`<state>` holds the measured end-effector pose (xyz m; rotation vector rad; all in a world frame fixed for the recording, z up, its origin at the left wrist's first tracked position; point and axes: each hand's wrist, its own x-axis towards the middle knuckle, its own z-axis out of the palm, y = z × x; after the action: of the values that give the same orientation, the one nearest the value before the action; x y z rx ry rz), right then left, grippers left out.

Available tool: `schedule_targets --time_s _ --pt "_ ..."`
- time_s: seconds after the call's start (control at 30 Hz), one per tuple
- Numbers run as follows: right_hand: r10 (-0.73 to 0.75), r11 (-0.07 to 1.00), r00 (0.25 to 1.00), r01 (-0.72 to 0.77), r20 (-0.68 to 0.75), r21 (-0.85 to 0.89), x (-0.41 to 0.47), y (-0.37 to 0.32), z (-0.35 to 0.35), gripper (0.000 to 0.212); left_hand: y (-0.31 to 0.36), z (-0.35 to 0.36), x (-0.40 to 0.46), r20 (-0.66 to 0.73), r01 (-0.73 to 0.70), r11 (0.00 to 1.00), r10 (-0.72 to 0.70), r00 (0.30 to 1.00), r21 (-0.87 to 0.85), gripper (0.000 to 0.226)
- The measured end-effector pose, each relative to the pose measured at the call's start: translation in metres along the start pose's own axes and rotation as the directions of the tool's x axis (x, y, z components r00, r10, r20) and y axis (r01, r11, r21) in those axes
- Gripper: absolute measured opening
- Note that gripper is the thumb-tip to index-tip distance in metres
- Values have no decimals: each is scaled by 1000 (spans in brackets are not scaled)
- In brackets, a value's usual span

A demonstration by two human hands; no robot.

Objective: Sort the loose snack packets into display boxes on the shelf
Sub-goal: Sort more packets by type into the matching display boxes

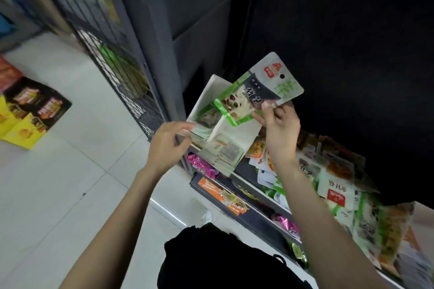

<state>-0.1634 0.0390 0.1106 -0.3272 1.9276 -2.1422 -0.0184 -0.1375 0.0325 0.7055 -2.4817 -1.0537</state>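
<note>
White tiled floor (58, 183), yellow and black cartons (30, 112) (far left), dark wire-mesh rack (112, 54).

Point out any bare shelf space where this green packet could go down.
Bare dark shelf shows only in a small patch between the white display box and the loose packet pile. To the right, the pile covers the shelf. The right hand pinches the green packet; the left hand holds the box.

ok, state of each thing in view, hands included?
right hand: pinches the green snack packet's edge
green snack packet: held up, above the display box
left hand: grips the display box's near side
display box: tilted, open, packets inside
loose packets: heaped unsorted on the shelf
shelf: crowded with packets
</note>
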Motion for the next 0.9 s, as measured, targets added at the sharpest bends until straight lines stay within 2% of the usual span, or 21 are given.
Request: schedule_targets --time_s 0.07,0.17,0.27,0.4,0.5,0.57,0.63,0.7,0.77,0.83,0.9 --pt "-45 996 999 46 13 -72 9 10 23 9 -19 -3 -2 117 -91 976 69 991 198 40" --pt "-145 920 987 158 62 -359 23 35 54 3 -37 2 -2 175 -149 947 101 979 285 37" --pt "-255 731 947 322 197 -601 36 65 73 9 -39 9 3 112 -150 936 120 986 317 28" --pt "-138 474 892 441 431 -762 48 97 82 13 -39 9 10 40 -167 932 163 986 322 18" --pt "-189 177 797 603 574 -778 51 106 82 7 -41 8 12 35 -192 930 191 981 314 15" --pt "-218 28 747 648 628 -761 51 108 83 10 -43 8 14 35 -194 930 193 981 312 16" --pt "-130 -69 755 640 642 -766 50 111 82 13 -45 10 14 27 -181 934 182 983 308 19" --pt "-8 -27 773 634 634 -773 48 108 78 13 -45 10 12 23 -178 937 179 984 302 24" --pt "14 127 789 608 614 -784 39 101 70 25 -38 7 11 21 -175 942 177 984 287 26" --pt "-111 313 827 556 551 -770 21 89 54 30 -23 3 7 -10 -172 953 180 984 248 27" --pt "-247 432 861 509 445 -744 1 79 25 27 0 2 0 -53 -179 973 188 981 145 27"
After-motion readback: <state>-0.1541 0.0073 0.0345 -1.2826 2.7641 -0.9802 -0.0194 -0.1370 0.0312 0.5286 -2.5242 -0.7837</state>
